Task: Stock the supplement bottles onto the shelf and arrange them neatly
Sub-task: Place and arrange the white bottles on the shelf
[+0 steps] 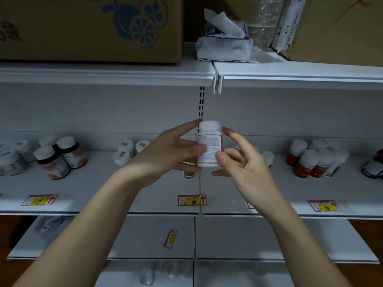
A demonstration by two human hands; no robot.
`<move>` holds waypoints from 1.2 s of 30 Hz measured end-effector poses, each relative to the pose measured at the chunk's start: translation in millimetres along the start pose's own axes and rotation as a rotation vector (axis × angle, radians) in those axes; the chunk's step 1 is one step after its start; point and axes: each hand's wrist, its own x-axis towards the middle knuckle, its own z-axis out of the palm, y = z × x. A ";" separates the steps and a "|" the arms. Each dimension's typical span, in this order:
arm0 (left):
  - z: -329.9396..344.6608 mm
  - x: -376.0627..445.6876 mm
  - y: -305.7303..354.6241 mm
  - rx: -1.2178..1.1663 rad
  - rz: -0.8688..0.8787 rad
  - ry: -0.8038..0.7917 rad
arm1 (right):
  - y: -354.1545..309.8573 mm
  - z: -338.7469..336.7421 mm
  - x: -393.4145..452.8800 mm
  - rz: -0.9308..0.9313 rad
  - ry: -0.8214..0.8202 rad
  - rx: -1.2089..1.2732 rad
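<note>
A white supplement bottle (209, 139) with a white cap and an orange-edged label is held upright in front of the middle shelf (161, 195). My left hand (172, 154) grips it, thumb on the label and index finger up at the cap. My right hand (242, 160) is at its right side, thumb on the lower label and fingers spread loosely. Behind the hands, a small bottle with an orange-green label (189, 174) stands on the shelf, mostly hidden.
On the middle shelf stand dark-label bottles (60, 156) at left, small white bottles (129, 150) left of centre and red-label bottles (310, 160) at right. Price tags (191, 200) line its front edge. Cardboard boxes (91, 27) and a tissue pack (224, 44) sit above.
</note>
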 end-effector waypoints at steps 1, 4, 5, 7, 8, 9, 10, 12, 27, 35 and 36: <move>-0.2 0.3 -1.8 0.009 0.012 -0.010 | 3.0 -0.8 0.8 0.004 -0.011 0.038; -2.5 2.8 -9.1 0.061 0.046 -0.031 | 12.6 -2.7 2.9 -0.008 -0.011 0.064; -3.5 4.0 -12.1 0.081 0.056 -0.039 | 15.9 -2.9 3.3 -0.016 -0.012 0.061; -3.9 6.2 -17.4 0.120 0.070 -0.059 | 23.8 -3.0 3.7 -0.023 -0.013 0.061; -2.6 7.3 -19.2 0.137 0.078 -0.061 | 28.5 -3.2 4.0 -0.023 -0.010 0.063; -1.5 8.9 -21.0 0.156 0.087 -0.051 | 33.0 -3.3 4.5 -0.021 -0.003 0.065; -0.2 10.6 -21.8 0.176 0.097 -0.034 | 37.1 -3.4 5.2 -0.018 0.004 0.067; 1.3 15.5 -24.4 0.217 0.111 0.008 | 45.1 -3.3 7.0 -0.005 -0.001 0.068; 6.4 72.4 -115.7 0.687 0.056 0.125 | 161.8 -15.1 29.7 0.197 -0.289 -0.249; 3.9 115.1 -123.9 0.806 0.083 0.251 | 241.5 -18.5 34.8 -0.047 -0.093 -0.991; 2.6 119.2 -126.3 0.833 0.081 0.261 | 240.7 -17.6 33.3 -0.059 -0.064 -0.994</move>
